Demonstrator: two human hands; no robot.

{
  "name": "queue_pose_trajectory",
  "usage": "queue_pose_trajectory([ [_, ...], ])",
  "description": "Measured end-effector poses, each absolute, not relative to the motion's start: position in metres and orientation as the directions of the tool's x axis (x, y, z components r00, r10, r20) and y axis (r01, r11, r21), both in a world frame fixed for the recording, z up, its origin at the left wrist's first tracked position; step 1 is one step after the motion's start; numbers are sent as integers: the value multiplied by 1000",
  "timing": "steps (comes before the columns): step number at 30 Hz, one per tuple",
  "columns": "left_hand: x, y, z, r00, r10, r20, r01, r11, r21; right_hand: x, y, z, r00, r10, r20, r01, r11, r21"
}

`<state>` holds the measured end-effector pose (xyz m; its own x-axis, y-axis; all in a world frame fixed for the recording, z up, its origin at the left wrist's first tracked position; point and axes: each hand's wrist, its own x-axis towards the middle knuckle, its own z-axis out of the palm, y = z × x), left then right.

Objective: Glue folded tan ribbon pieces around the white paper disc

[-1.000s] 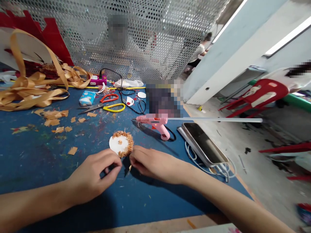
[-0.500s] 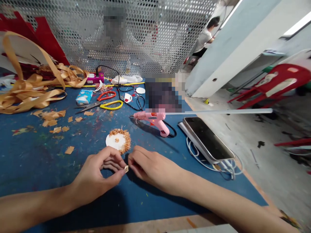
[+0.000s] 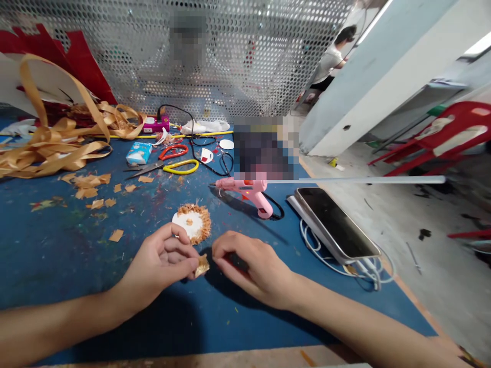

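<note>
Pinching a small gold ribbon piece (image 3: pixel 202 266) between thumb and fingers, the left hand (image 3: pixel 163 260) is just left of the right hand (image 3: pixel 255 266), whose fingers curl loosely; whether they grip anything, I cannot tell. Just beyond the left hand, a white disc (image 3: pixel 196 224) partly edged with gold ruffles lies on the blue table (image 3: pixel 238 327). Farther right rests a pink glue gun (image 3: pixel 249 191); ribbon scraps (image 3: pixel 90 183) lie far left.

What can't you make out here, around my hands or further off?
All in the head view:
White disc: its near-left edge is hidden behind the left hand.
Gold piece: one end is covered by that hand's grip.
Right hand: its curled fingers hide whether it holds anything.
Blue box: smaller print is too small.
Red chair: cut off by the right edge.
</note>
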<state>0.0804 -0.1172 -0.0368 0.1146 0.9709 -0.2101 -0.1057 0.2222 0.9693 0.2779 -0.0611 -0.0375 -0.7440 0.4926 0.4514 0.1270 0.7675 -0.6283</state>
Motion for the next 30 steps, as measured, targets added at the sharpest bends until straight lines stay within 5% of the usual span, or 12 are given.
queue_pose_trajectory([
  [4,81,-117,-39,138,954,-267,-247,294,923,276,-63,-48,-697,400,596,-55,798,-600],
  [9,80,-117,-37,142,940,-310,-301,339,891,274,-64,-55,-641,381,666,-73,834,-547],
  [30,82,-121,-39,128,945,-301,-281,325,903,270,-68,-51,-637,450,626,-58,782,-621],
])
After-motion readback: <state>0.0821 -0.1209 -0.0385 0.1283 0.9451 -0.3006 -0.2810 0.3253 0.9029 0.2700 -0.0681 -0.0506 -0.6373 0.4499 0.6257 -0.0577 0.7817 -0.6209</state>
